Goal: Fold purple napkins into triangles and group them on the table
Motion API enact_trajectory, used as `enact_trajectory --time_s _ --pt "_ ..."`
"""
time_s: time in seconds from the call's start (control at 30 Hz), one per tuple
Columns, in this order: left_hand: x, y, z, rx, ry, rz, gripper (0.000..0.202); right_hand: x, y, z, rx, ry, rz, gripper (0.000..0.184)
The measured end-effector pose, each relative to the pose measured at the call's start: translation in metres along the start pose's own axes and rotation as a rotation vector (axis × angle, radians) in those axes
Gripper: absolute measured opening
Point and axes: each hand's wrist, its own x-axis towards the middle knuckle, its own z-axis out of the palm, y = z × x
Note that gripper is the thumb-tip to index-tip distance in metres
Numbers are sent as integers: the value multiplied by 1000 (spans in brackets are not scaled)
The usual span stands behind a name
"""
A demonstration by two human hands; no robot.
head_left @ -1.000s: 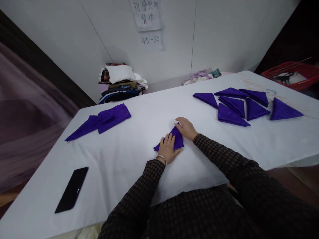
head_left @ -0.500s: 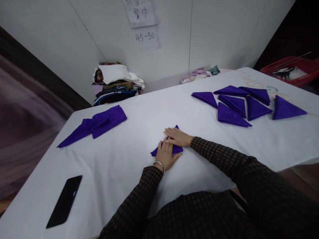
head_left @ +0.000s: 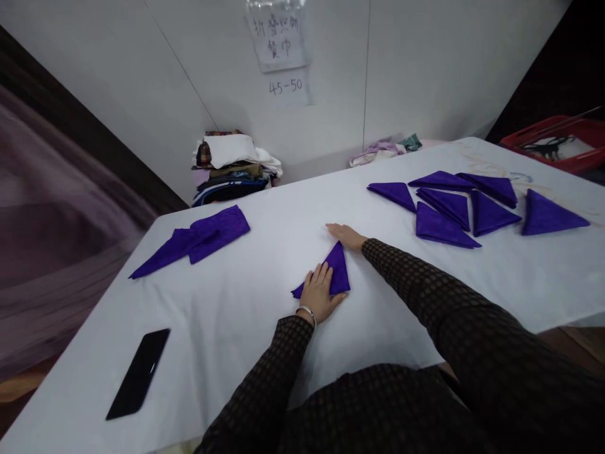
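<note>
A purple cloth napkin [head_left: 339,271], folded into a small triangle, lies on the white-covered table [head_left: 246,328] in front of me. My left hand [head_left: 319,295] rests flat on its left part, fingers stretched out over the fabric, and a bracelet circles that wrist. Just beyond the napkin's top corner is my right hand [head_left: 347,236], fingers extended to the left and holding nothing. To the right lie several purple napkins folded as triangles [head_left: 444,226]. On the left, more purple cloth [head_left: 220,233] lies partly overlapped, some of it in a flat rectangle.
A black phone [head_left: 138,374] lies at the table's left front. Behind the table are a stack of folded clothes [head_left: 234,167] and a smaller cloth pile [head_left: 380,151] by the wall. A red basket [head_left: 558,142] stands at far right; handwritten paper [head_left: 278,41] hangs on the wall.
My right hand has lifted off the napkin and moved up beyond its top corner. My left hand has stayed on the cloth. The whole view has shifted slightly.
</note>
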Motion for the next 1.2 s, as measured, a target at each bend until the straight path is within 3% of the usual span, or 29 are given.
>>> enact_trajectory --time_s 0.07,0.13,0.23,0.33,0.5,0.63,0.73,0.83,0.9,1.0,1.2 --pt "1 0 0 -21 2 -7 75 -12 4 -6 54 68 -13 54" --pt "1 0 -1 -27 14 -10 72 -34 5 -8 46 75 -139 52" --pt "2 1 -1 -32 40 -11 64 -71 -1 -6 -54 -42 -364 64" --pt "3 1 -1 -65 55 -18 56 -90 -14 -3 -127 -96 -409 71" --pt "7 -2 -12 -341 37 -96 51 -86 -31 -1 -99 -82 -370 53" --pt "6 -12 -40 -684 34 -237 58 -88 -45 -10 94 -62 -233 24" --pt "6 -20 -61 -941 -79 -313 68 -98 -55 -24 391 -159 -72 25" --pt "14 -22 -63 -1057 -131 -349 64 -107 -59 -34 570 -275 70 32" --pt "22 -19 -55 -896 -112 -386 58 -111 -57 -34 463 -293 152 30" --pt "32 -14 -36 -646 -48 -454 46 -116 -53 -23 75 -198 203 25" --pt "23 -25 -24 -637 178 -480 29 -134 -55 -1 -446 10 92 28"
